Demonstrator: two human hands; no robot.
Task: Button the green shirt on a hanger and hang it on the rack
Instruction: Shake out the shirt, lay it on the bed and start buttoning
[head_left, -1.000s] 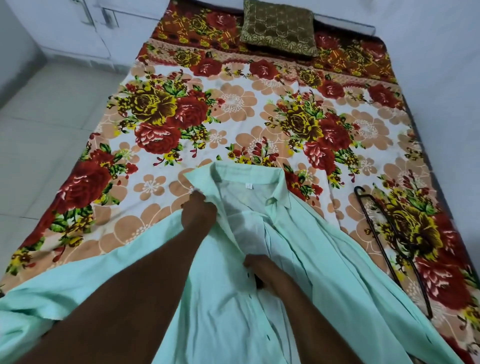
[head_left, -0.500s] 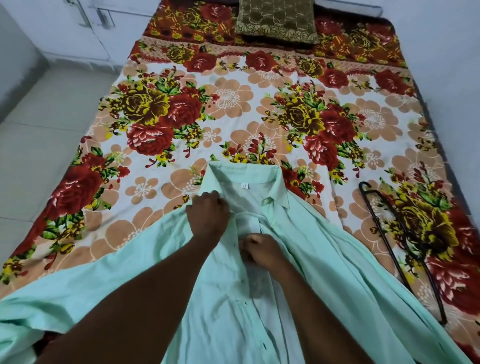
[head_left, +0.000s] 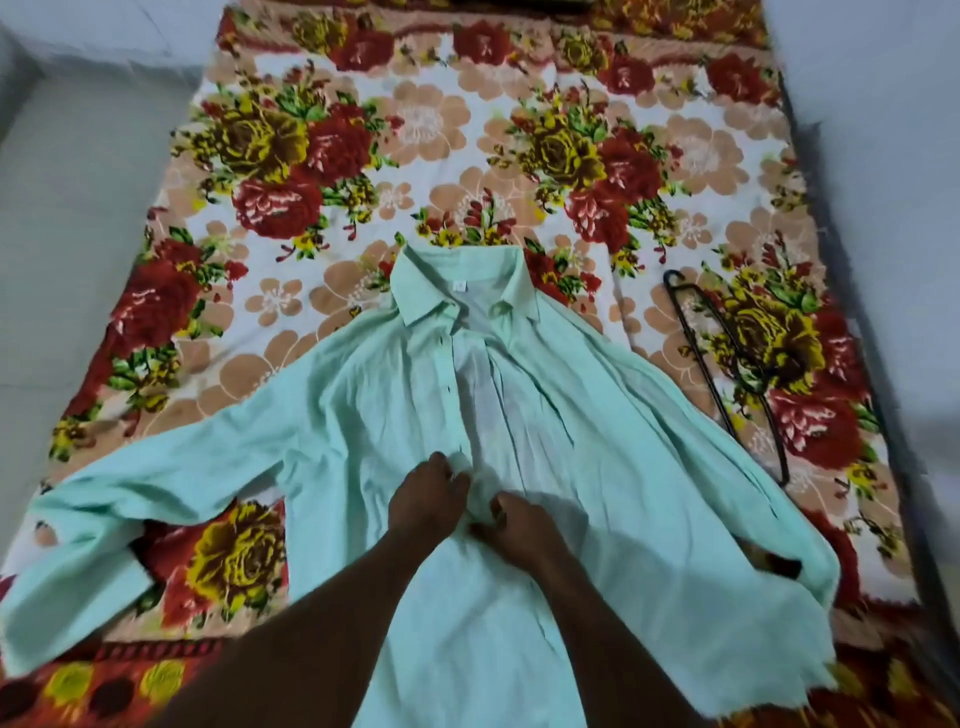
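Floral bedsheet (head_left: 415, 119) under the shirt (head_left: 363, 395); left hand (head_left: 426, 496) pinches the placket, right hand (head_left: 514, 522) probably too. Line edges up before buttoning.

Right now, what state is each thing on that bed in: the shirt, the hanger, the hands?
green shirt: spread flat on the bedsheet, front open near the collar, sleeves out
hanger: lying on the bedsheet to the right of the shirt, not in it
left hand: pinching the shirt's front edge
right hand: gripping the opposite edge
bedsheet: spread flat
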